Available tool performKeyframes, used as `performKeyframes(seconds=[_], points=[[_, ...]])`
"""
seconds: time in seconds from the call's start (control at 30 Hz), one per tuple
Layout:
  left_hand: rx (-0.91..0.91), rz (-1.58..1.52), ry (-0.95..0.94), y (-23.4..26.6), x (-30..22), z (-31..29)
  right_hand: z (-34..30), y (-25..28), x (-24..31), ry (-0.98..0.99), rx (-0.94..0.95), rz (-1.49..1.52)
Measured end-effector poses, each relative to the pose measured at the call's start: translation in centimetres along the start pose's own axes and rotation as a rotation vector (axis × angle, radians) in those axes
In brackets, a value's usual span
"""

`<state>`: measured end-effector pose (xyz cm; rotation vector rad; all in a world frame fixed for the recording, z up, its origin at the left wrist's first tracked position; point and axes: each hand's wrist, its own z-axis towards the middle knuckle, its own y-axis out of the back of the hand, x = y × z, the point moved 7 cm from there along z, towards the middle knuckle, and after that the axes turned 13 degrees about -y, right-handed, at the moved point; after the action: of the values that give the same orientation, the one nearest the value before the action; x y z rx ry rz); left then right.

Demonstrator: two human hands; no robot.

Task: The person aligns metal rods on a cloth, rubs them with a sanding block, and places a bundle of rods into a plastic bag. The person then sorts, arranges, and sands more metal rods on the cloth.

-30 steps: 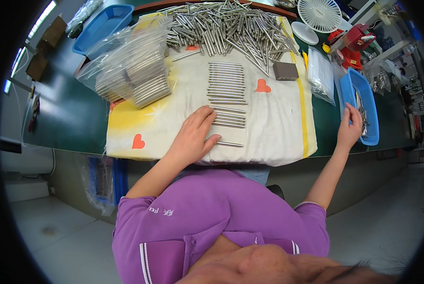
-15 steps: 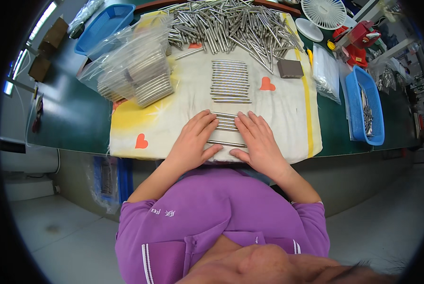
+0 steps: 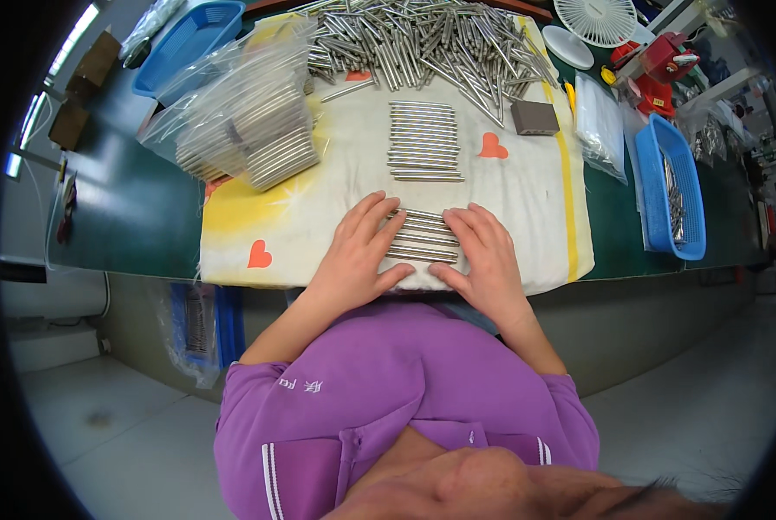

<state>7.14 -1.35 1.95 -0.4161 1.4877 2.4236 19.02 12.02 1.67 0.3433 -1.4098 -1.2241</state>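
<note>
On the cloth [image 3: 336, 186], rods [image 3: 423, 238] lie between both hands (flat).

A small row of thin steel rods [image 3: 423, 236] lay on the white and yellow cloth [image 3: 319, 204] at the near edge of the green surface [image 3: 128, 217], flanked by the left hand [image 3: 358, 256] and right hand [image 3: 488, 260]. Just behind it lay a longer row of steel rods [image 3: 424, 141], and behind that a loose heap of steel rods [image 3: 423, 39]. Clear plastic bags of rods [image 3: 249, 121] sat to the left, while a blue plastic basket [image 3: 678, 186] sat off the cloth to the right.
</note>
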Motion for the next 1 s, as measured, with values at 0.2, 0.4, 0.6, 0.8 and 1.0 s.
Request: performKeyframes(seconds=[0.2, 0.4, 0.6, 0.8, 1.0], points=[[0.031, -0.005, -0.011, -0.25, -0.04, 0.07, 0.22, 0.10, 0.36, -0.039, 0.015, -0.027], [0.050, -0.003, 0.003, -0.29, 0.01, 0.20, 0.07, -0.05, -0.44, -0.064, 0.011, 0.056], [0.039, 0.012, 0.004, -0.27, 0.04, 0.22, 0.25, -0.08, -0.03, -0.058, 0.019, 0.007], [0.050, -0.021, 0.009, -0.29, -0.02, 0.05, 0.46, 0.30, 0.33, -0.094, -0.011, 0.005], [0.047, -0.020, -0.001, -0.26, -0.05, 0.13, 0.15, 0.14, -0.38, -0.074, -0.014, 0.073]])
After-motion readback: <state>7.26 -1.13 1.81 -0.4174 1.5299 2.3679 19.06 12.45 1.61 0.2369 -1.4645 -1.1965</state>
